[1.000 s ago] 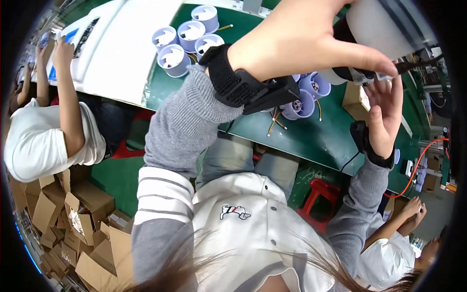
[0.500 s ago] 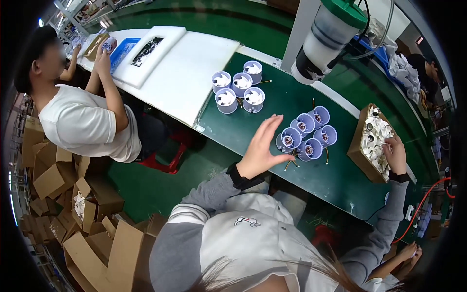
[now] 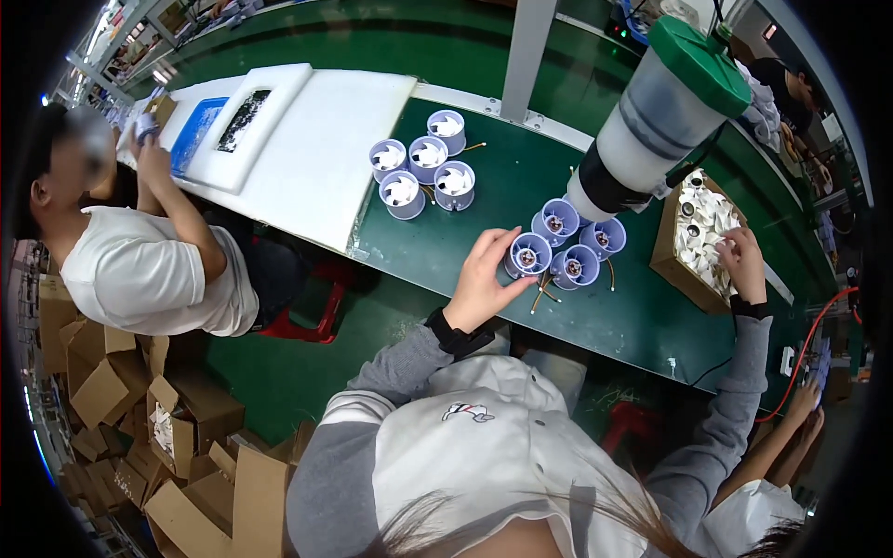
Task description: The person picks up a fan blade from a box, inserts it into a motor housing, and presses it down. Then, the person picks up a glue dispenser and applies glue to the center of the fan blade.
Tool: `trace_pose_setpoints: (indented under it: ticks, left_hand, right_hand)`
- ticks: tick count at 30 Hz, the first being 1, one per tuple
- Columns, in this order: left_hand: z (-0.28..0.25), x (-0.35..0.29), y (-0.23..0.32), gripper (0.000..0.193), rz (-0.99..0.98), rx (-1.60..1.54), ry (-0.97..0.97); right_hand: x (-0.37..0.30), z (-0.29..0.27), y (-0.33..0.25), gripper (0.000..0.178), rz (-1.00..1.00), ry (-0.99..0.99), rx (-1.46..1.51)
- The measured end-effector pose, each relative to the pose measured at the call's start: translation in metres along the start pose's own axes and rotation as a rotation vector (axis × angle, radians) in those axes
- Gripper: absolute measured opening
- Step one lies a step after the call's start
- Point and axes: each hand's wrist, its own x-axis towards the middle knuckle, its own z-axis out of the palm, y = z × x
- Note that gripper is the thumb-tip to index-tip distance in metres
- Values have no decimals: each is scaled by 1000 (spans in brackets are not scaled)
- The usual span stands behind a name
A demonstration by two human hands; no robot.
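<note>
My left hand (image 3: 486,282) has thumb and fingers wrapped round the sides of a lavender motor cup (image 3: 527,256), which still stands on the green bench. Inside the cup a small motor core shows, and thin wires trail from its base. More cups of the same kind (image 3: 576,267) stand close beside it, one mostly hidden behind a canister. At the right, my right hand (image 3: 745,267) reaches into a cardboard box (image 3: 666,244) of white fan wheels (image 3: 699,206). Its fingers are bent down among the wheels; what they pinch is hidden.
A translucent canister (image 3: 642,121) with a green lid hangs over the cups. Several lavender cups with fan wheels fitted (image 3: 428,159) stand at the left, beside a white foam sheet (image 3: 316,158). A co-worker (image 3: 153,251) sits far left; cardboard boxes (image 3: 200,502) lie on the floor.
My left hand has closed round the nearest-left cup, having been open beside it. My right hand stays at the box. The view has shifted, and the canister now overlaps the cup group.
</note>
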Motion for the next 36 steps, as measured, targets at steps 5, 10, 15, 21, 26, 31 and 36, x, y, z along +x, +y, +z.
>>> trace_pose_setpoints:
  ticks: [5, 10, 15, 21, 26, 31, 36]
  left_hand:
    - [-3, 5, 7, 54, 35, 52, 31]
    - [-4, 5, 8, 53, 60, 91, 24]
    - [3, 1, 0, 53, 17, 39, -9]
    - [7, -1, -1, 54, -40, -2, 18]
    - [10, 2, -1, 55, -48, -20, 10]
    - [11, 1, -2, 55, -32, -12, 20]
    - [12, -1, -2, 54, -12, 11, 20]
  right_hand:
    - [14, -9, -15, 29, 99, -161, -88]
    - [6, -16, -24, 23, -362, 180, -189]
    - [-20, -34, -45, 22, 6, 30, 110]
    - [-95, 0, -104, 25, -17, 32, 453]
    - [-120, 47, -102, 28, -34, -166, 392]
    - [-107, 28, -126, 26, -199, -68, 118]
    - [-104, 34, -130, 25, -42, -213, 121]
